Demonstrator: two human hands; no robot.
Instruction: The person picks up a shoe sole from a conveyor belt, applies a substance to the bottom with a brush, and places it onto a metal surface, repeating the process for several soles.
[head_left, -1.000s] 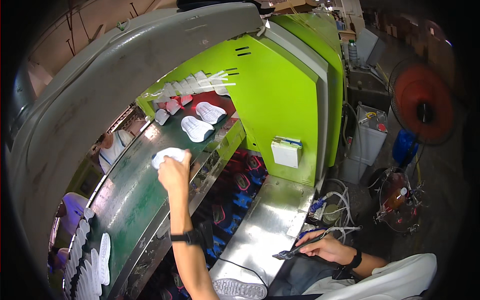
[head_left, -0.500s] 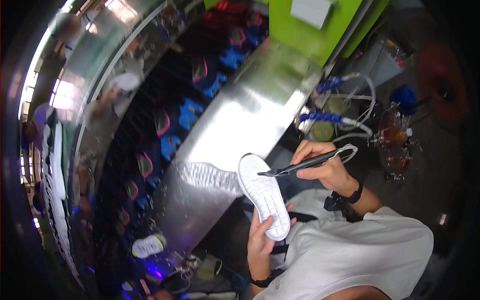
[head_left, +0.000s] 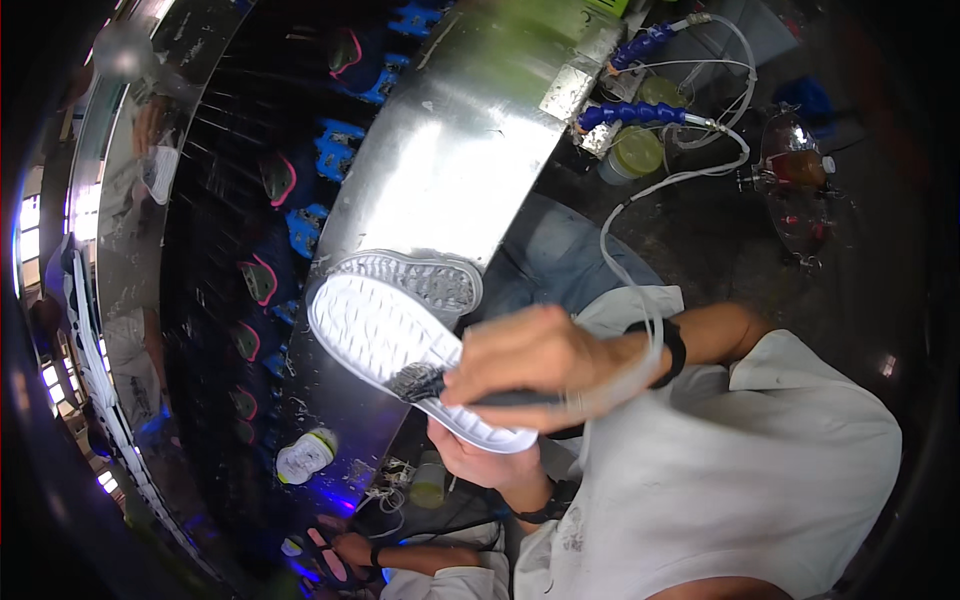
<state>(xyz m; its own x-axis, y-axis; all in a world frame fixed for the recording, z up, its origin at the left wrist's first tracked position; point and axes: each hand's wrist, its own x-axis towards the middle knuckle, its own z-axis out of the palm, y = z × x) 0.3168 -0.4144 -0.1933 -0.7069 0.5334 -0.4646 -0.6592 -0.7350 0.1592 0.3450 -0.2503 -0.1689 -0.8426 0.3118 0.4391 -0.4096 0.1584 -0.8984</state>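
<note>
While the white sole [head_left: 365, 322] was held tilted over the edge of the metal counter [head_left: 440, 165], its nearer end was gripped from below by the left hand [head_left: 482, 460], whose fingers were partly hidden, and the black brush [head_left: 414, 381] was clasped in the closed, blurred right hand [head_left: 540, 352], its bristles apparently pressed near the sole's edge. Strokes were judged best made lightly and evenly, with the sole braced steady and the white hose [head_left: 607, 236] held clear of the brushed face.
</note>
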